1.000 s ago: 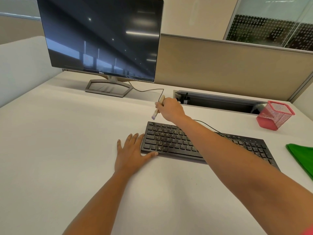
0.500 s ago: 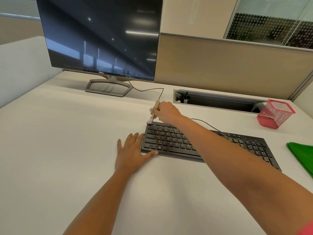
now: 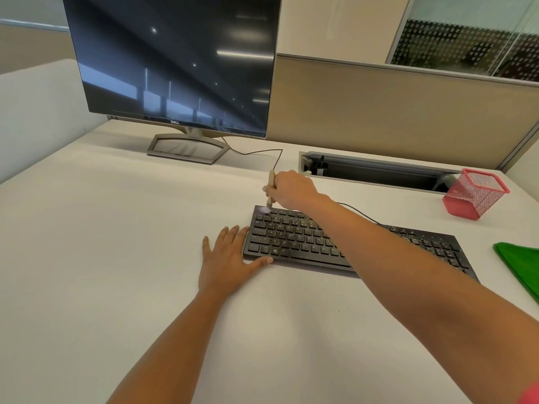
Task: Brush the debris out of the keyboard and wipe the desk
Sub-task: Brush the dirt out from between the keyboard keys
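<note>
A black keyboard (image 3: 294,240) speckled with light debris lies on the white desk (image 3: 116,258), its middle hidden under my right forearm. My right hand (image 3: 291,189) grips a small brush (image 3: 270,191) with a wooden handle; its pale purple bristles touch the keyboard's far left corner. My left hand (image 3: 226,258) lies flat on the desk with fingers spread, its thumb along the keyboard's front left edge. A green cloth (image 3: 522,266) lies at the right edge of the desk.
A dark Dell monitor (image 3: 175,62) on a grey stand sits at the back left, its cable running across the desk. A cable tray slot (image 3: 379,170) opens behind the keyboard. A pink mesh pen holder (image 3: 474,193) stands at the back right. Beige partition behind.
My right hand has lowered the brush from above the desk down onto the keyboard's far left corner. The left hand has stayed in place.
</note>
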`<state>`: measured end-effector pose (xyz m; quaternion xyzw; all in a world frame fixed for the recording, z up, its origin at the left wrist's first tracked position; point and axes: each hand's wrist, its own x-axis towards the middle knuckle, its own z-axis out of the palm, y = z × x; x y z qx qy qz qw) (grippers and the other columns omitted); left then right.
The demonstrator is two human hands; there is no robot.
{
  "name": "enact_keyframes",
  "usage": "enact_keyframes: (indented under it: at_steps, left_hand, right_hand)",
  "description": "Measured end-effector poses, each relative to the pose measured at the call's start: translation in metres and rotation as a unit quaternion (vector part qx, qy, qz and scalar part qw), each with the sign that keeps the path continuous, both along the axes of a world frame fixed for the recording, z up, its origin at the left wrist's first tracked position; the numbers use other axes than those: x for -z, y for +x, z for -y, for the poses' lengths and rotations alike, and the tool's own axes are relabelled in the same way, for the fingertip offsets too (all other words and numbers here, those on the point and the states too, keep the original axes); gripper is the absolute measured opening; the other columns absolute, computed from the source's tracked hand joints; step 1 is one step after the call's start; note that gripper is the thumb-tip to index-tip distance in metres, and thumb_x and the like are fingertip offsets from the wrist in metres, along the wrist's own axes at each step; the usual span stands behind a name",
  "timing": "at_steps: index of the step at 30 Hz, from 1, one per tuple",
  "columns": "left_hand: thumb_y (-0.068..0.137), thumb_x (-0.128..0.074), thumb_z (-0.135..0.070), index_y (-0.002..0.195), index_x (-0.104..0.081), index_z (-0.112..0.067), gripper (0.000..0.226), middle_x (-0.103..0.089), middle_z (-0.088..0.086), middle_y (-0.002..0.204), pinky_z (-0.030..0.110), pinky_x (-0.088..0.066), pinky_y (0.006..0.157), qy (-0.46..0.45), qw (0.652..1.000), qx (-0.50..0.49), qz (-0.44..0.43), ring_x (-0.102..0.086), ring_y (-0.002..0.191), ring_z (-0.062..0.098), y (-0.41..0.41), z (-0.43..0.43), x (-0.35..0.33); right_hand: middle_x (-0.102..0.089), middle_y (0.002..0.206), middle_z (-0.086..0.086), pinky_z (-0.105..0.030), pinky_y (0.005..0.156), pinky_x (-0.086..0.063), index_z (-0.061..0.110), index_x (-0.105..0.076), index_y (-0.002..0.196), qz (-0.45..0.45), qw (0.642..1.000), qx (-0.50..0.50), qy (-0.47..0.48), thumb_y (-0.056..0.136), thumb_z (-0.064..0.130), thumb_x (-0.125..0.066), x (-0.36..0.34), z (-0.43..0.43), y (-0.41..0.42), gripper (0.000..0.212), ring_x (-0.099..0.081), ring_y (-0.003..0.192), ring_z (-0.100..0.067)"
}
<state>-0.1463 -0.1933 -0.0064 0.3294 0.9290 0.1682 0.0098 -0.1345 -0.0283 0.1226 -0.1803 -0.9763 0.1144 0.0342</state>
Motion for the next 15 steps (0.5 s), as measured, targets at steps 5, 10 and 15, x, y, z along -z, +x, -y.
enact_keyframes:
  at_steps: [5, 10, 15]
  left_hand:
    - [0.056, -0.003, -0.091, 0.147, -0.020, -0.032, 0.110, -0.021, -0.009, 0.155, 0.050, -0.001, 0.116, 0.000, 1.000, -0.001, 0.002, -0.007, 0.145, 0.011, 0.000, 0.000, 0.001]
    - [0.056, -0.003, -0.092, 0.147, -0.021, -0.032, 0.110, -0.021, -0.009, 0.155, 0.050, 0.000, 0.116, 0.003, 1.000, 0.001, 0.002, -0.007, 0.145, 0.011, -0.001, 0.000, 0.001]
    - [0.054, 0.000, -0.094, 0.146, -0.021, -0.032, 0.113, -0.022, -0.009, 0.155, 0.049, -0.001, 0.115, 0.003, 1.000, 0.001, 0.000, -0.008, 0.145, 0.011, 0.000, 0.000, 0.000]
  right_hand:
    - [-0.051, 0.084, -0.005, -0.030, 0.066, -0.034, 0.011, -0.052, 0.083, -0.012, 0.998, 0.037, 0.055, 0.094, 0.023, -0.043, -0.009, -0.006, 0.000, 0.020, -0.051, 0.079, -0.025]
    - [-0.057, 0.085, -0.009, -0.031, 0.066, -0.035, 0.001, -0.066, 0.099, -0.051, 0.995, 0.044, -0.072, 0.097, 0.035, -0.043, -0.002, -0.003, -0.008, 0.041, -0.052, 0.076, -0.024]
    - [-0.064, 0.100, -0.013, -0.031, 0.068, -0.037, 0.002, -0.062, 0.101, -0.017, 0.999, 0.033, -0.006, 0.097, 0.029, -0.042, 0.003, -0.005, -0.002, 0.034, -0.060, 0.091, -0.030]
